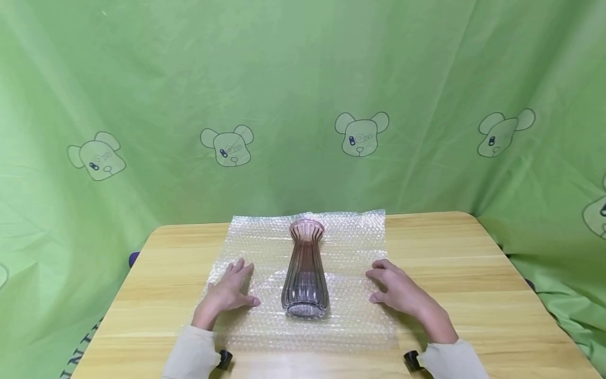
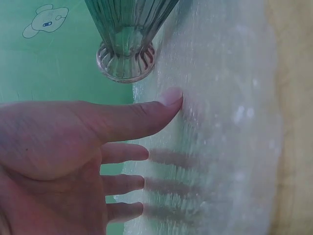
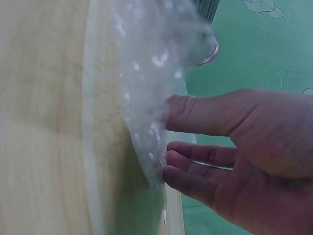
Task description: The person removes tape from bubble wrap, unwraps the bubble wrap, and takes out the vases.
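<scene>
A ribbed glass vase (image 1: 306, 273), pinkish at its flared mouth and grey toward its base, lies on its side with the base toward me. Under it spreads a sheet of clear bubble wrap (image 1: 265, 329). On the sheet's left part rests my left hand (image 1: 228, 292), fingers straight and thumb spread toward the vase. My right hand (image 1: 400, 292) is at the sheet's right edge, thumb and curled fingers holding it. In the right wrist view that edge of the bubble wrap (image 3: 142, 107) stands raised and blurred against the thumb.
The wooden table (image 1: 473, 273) extends on both sides of the sheet. Behind it hangs a green curtain (image 1: 303, 79) printed with bear heads. Black wrist devices (image 1: 413, 361) show near both cuffs.
</scene>
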A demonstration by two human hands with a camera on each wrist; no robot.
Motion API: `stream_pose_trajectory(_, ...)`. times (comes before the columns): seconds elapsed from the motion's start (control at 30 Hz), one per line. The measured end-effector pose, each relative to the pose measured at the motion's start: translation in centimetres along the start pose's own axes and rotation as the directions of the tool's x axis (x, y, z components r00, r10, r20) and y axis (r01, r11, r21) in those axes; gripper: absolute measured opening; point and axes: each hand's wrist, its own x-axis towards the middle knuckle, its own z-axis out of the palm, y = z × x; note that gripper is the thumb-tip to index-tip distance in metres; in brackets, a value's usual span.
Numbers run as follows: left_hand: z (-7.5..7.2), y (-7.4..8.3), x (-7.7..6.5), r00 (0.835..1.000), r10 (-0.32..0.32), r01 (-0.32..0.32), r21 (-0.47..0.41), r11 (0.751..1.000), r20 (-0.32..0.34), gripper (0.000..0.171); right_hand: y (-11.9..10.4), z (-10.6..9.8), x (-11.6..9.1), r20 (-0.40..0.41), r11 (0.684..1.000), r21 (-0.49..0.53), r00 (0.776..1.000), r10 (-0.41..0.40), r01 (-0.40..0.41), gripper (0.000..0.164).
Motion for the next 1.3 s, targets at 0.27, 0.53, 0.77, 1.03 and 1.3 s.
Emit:
stream_pose_trajectory(0.27, 0.0, 0.2, -0.1, 1.000, -0.018, 0.018, 0.007, 1.000, -0.009, 0.098, 0.0, 0.0, -0.3, -0.003, 1.000, 0.012, 1.000, 0.009, -0.009, 0.058)
stream_pose_trajectory(0.53, 0.0, 0.3, 0.0, 0.999, -0.040, 0.041, 0.034, 0.999, -0.033, 0.098, -0.2, 0.2, -0.6, -0.009, 1.000, -0.030, 1.000, -0.006, 0.006, 0.054)
stream_pose_trajectory(0.77, 0.1, 0.3, 0.1, 0.999, -0.024, 0.025, 0.021, 0.999, -0.042, 0.097, -1.0, 0.5, -0.5, -0.038, 0.999, -0.043, 0.999, -0.008, 0.006, 0.063)
stream_pose_trajectory(1.03, 0.2, 0.7, 0.2, 0.999, 0.026, -0.026, -0.006, 1.000, -0.032, 0.092, -1.3, 1.4, -0.8, 0.007, 0.999, -0.030, 0.999, 0.040, -0.040, 0.095)
stream_pose_trajectory(1.3, -0.2, 2.1, -0.1, 0.982, 0.190, -0.186, -0.269, 0.945, -0.012, 0.073, -1.7, 1.3, 0.0, 0.038, 0.999, -0.051, 0.999, 0.003, -0.001, 0.100)
